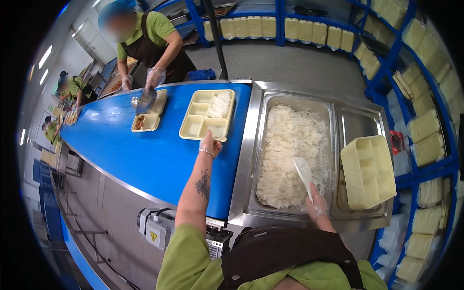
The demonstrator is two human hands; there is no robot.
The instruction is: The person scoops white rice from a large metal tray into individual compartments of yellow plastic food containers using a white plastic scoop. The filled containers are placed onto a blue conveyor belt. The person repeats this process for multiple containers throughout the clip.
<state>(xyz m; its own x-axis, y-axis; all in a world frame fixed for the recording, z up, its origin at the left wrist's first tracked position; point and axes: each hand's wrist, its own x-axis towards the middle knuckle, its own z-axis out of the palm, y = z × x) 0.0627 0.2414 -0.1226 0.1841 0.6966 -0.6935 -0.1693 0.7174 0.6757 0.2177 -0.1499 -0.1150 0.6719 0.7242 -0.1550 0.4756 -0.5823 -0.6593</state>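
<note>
My left hand [210,144], in a clear glove, is at the near edge of a cream compartment tray [195,108] on the blue conveyor belt [163,163], its fingers gripping the rim. Cooked rice [219,104] fills that tray's far right compartment. My right hand [317,203], also gloved, holds a white slotted plastic spatula [303,172] over the steel pan of rice [286,159]. Right of the pan, a stack of cream trays [368,172] stands tilted on a steel well.
Across the belt, a co-worker [156,43] holds a metal scoop [145,101] over another tray [155,121]. More co-workers stand farther left. A motor box [158,232] sits below the belt's near edge. Blue shelves [384,54] with wrapped tray stacks line the far and right sides.
</note>
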